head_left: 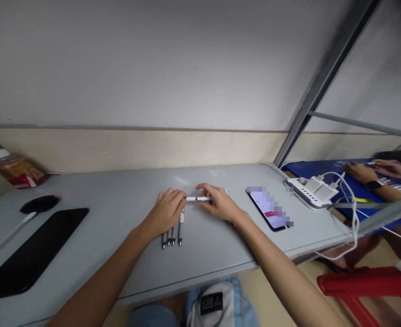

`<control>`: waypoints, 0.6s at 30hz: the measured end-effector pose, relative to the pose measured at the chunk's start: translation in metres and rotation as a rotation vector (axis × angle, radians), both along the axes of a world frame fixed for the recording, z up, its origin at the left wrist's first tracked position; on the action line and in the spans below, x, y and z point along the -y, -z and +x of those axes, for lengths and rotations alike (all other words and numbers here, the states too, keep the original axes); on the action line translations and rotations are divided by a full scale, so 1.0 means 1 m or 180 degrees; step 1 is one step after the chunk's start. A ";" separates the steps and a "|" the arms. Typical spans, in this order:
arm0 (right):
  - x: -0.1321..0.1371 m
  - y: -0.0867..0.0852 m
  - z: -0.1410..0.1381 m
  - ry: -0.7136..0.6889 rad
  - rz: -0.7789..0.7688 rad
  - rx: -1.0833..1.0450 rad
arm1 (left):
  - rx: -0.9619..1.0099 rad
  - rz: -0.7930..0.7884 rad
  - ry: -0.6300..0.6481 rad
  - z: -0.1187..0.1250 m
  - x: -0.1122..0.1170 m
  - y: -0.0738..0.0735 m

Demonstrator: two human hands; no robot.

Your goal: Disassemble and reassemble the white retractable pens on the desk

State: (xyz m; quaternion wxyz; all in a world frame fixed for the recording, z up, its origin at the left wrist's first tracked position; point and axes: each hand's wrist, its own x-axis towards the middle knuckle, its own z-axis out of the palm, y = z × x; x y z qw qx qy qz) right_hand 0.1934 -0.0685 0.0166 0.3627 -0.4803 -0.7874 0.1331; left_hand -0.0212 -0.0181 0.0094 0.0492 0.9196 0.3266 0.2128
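Both my hands meet over the middle of a grey table [125, 204]. My left hand [166, 212] and my right hand [219, 203] each pinch one end of a white pen [197, 198] held level between them, fingers closed on it. Under my left hand lie several white and silver pens [172, 235] side by side, tips toward me. More pens [230, 223] peek out from under my right hand, mostly hidden.
A phone [270, 210] with a lit screen lies right of my hands. A white power strip [311, 192] with chargers and cables sits at the table's right end. A black pad [30, 252], a dark mouse-like object [39, 204] and a bottle [18, 170] are at left. Another person's hands [377, 171] work at far right; a red stool [367, 286] stands below.
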 end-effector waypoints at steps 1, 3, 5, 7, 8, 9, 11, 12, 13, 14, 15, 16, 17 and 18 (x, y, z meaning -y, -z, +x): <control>0.000 -0.001 0.001 0.0005 0.0062 -0.0026 | 0.0010 -0.0019 -0.0023 -0.001 -0.001 0.000; 0.000 -0.002 0.002 0.0017 0.0067 -0.0054 | 0.0033 -0.0070 -0.0061 -0.002 -0.001 -0.001; -0.001 -0.001 0.003 0.0078 -0.0097 -0.0082 | 0.0052 -0.0109 -0.0076 -0.002 -0.001 -0.002; -0.002 0.000 0.003 0.0197 -0.0246 -0.0143 | 0.0072 -0.0131 -0.0075 -0.003 0.000 -0.003; -0.002 0.000 0.003 0.0226 -0.0261 -0.0184 | 0.0082 -0.0139 -0.0075 -0.003 0.000 -0.003; -0.002 0.000 0.004 0.0217 -0.0232 -0.0234 | 0.0090 -0.0148 -0.0078 -0.003 0.000 -0.003; -0.003 0.001 0.004 0.0102 -0.0164 -0.0304 | 0.0102 -0.0163 -0.0095 -0.004 -0.001 -0.003; -0.004 0.001 0.005 0.0051 -0.0176 -0.0296 | 0.0108 -0.0169 -0.0100 -0.004 -0.001 -0.003; -0.004 0.001 0.005 0.0048 -0.0222 -0.0264 | 0.0118 -0.0176 -0.0099 -0.004 -0.002 -0.002; -0.004 0.001 0.006 0.0105 -0.0283 -0.0231 | 0.0134 -0.0183 -0.0090 -0.004 -0.002 -0.002; -0.004 0.002 0.006 0.0196 -0.0347 -0.0209 | 0.0147 -0.0193 -0.0073 -0.004 -0.002 -0.002; -0.004 0.001 0.006 0.0286 -0.0395 -0.0214 | 0.0154 -0.0205 -0.0050 -0.004 -0.002 -0.002; -0.004 0.001 0.006 0.0345 -0.0403 -0.0250 | 0.0157 -0.0217 -0.0035 -0.003 -0.002 -0.002; -0.004 0.001 0.006 0.0348 -0.0375 -0.0303 | 0.0155 -0.0227 -0.0028 -0.003 -0.001 -0.002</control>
